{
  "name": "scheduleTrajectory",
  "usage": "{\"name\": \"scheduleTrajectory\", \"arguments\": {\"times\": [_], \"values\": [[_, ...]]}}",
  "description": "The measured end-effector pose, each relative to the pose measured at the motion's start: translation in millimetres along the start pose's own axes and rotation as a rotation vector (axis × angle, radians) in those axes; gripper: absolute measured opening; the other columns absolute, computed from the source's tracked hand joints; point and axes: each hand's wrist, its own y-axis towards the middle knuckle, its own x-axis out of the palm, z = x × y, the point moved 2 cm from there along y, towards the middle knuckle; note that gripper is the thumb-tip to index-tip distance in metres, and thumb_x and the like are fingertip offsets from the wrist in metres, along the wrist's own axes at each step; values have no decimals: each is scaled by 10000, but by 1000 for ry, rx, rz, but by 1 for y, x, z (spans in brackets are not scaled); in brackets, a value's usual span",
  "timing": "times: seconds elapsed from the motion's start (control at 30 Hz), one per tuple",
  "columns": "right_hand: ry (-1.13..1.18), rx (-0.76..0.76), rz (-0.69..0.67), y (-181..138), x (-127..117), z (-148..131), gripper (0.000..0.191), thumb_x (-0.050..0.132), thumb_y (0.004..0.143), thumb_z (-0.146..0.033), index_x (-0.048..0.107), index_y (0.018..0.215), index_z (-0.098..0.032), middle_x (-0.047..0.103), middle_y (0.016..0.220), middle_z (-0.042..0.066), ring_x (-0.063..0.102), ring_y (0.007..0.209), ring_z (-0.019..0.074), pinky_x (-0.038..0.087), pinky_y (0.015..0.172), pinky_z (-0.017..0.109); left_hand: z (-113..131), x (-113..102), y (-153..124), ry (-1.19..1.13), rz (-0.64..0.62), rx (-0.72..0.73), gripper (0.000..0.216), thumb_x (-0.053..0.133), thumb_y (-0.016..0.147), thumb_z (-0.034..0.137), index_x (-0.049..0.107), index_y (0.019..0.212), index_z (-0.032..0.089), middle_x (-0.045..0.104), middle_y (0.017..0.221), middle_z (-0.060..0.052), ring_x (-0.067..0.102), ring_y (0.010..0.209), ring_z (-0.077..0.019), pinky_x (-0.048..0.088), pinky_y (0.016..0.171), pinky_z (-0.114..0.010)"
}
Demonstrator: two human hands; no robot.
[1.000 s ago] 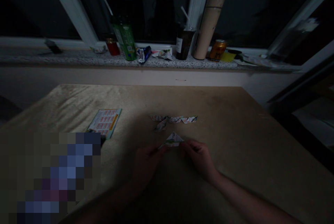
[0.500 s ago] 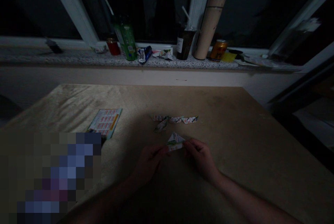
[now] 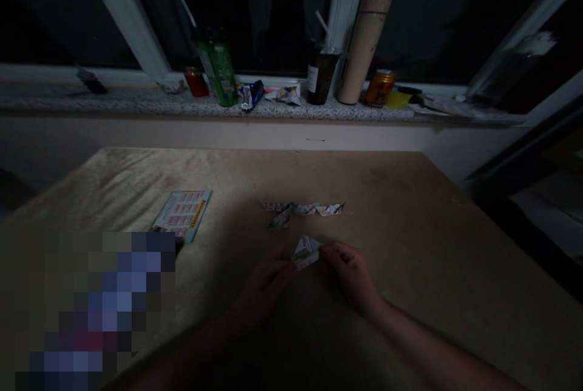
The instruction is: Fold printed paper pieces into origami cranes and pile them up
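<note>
A small piece of printed paper (image 3: pixel 306 252), folded to a point at its top, is held between my two hands above the table. My left hand (image 3: pixel 271 272) pinches its lower left edge, thumb and fingers pressed together. On the other side, my right hand (image 3: pixel 344 263) grips the right corner with curled fingers. Just beyond lie several folded printed paper strips (image 3: pixel 304 209), set in a row with one slanting toward me. Dim light hides the fine folds and parts of the fingertips.
A printed calendar card (image 3: pixel 184 212) lies left on the table (image 3: pixel 387 197). Along the windowsill (image 3: pixel 273 110) stand a green bottle (image 3: pixel 221 72), a red jar (image 3: pixel 195 82), a dark cup with a straw (image 3: pixel 321 78), a tall pink flask (image 3: pixel 364 48) and an orange can (image 3: pixel 380 87). The lower left is pixelated.
The paper between my hands has tilted, its left end dropping slightly. My left fingers have shifted a little on its lower left edge. The strips and the card stay put.
</note>
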Motion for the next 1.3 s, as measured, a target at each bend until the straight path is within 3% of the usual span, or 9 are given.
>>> {"name": "scheduleTrajectory", "arguments": {"times": [0.1,0.2,0.47,0.7,0.83,1.07,1.3], "values": [[5,-12,-16,1,0,1,351,546,811,-418,523,564,-170,434,518,-32,373,495,101,266,471,223,7,-1,2,-48,-127,42,305,428,863,320,617,673,175,578,864,-32,531,818,-188,424,751,-249],[13,0,-12,1,0,2,360,553,805,-431,501,560,-173,402,513,-41,338,480,94,236,453,225,8,-1,3,-79,-126,18,308,423,874,330,610,680,181,582,857,-21,538,794,-181,428,755,-250],[45,31,2,1,-1,3,369,570,785,-455,481,564,-173,380,513,-51,315,478,89,218,451,227,-7,3,1,-77,107,-151,264,542,766,416,651,663,198,586,787,-29,536,838,-231,447,740,-294],[72,64,-10,0,-1,5,376,583,774,-465,473,556,-178,356,505,-54,287,461,86,198,430,227,-1,-1,5,5,234,-8,241,522,783,342,468,593,204,470,709,11,467,663,-162,417,623,-249],[105,60,-12,0,-2,8,381,590,772,-460,455,552,-179,346,506,-58,287,464,85,202,439,225,-2,1,3,-4,158,-68,229,503,793,353,528,622,203,527,682,6,497,666,-172,430,638,-253],[109,77,-52,1,-2,10,349,588,776,-448,480,585,-176,357,520,-56,294,471,84,201,441,221,-17,2,-6,-83,115,-255,228,565,733,380,701,819,220,684,870,-15,598,859,-231,460,785,-292],[92,65,-69,1,0,6,355,580,783,-448,455,589,-177,354,531,-59,287,474,81,198,443,219,-18,-1,-5,-59,12,-161,228,540,783,354,716,876,243,700,893,-12,605,872,-229,452,803,-288]]}}
